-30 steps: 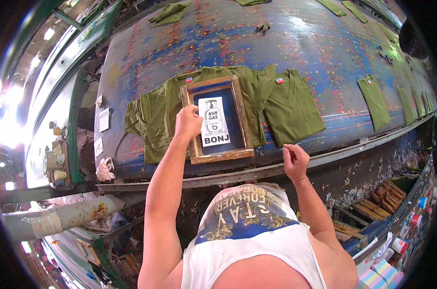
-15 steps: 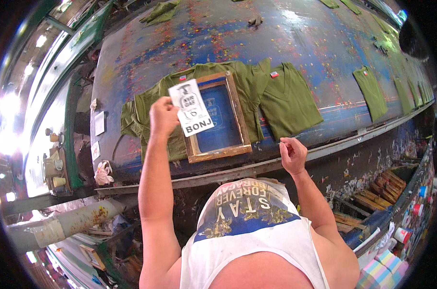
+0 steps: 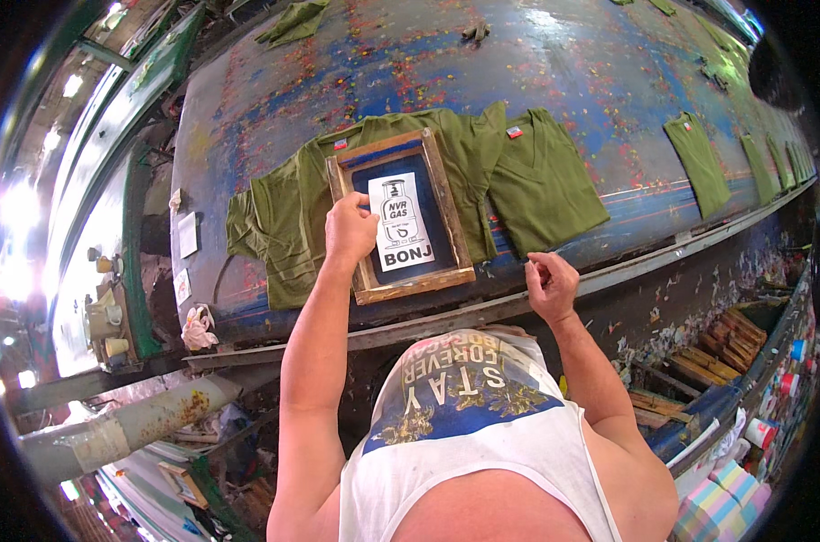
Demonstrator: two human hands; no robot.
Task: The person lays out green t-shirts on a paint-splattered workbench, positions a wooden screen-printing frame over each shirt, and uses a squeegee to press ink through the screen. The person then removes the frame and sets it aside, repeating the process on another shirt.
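My left hand pinches the left edge of a white printed paper over the blue mesh of a wooden screen frame. The paper shows a black cylinder drawing and lettering. The frame lies on an olive T-shirt spread on the printing table. My right hand hovers by the table's front edge, below a folded olive V-neck shirt, its fingers curled with nothing visible in them.
More olive shirts lie at the back and along the right. A crumpled white cloth sits at the front left corner. A rusty pipe runs below left; wooden frames and containers are stored below right.
My left hand lifted the paper leftward half a second ago, exposing the printed mesh, and has now laid it back over the screen. My right hand has moved slightly upward in view.
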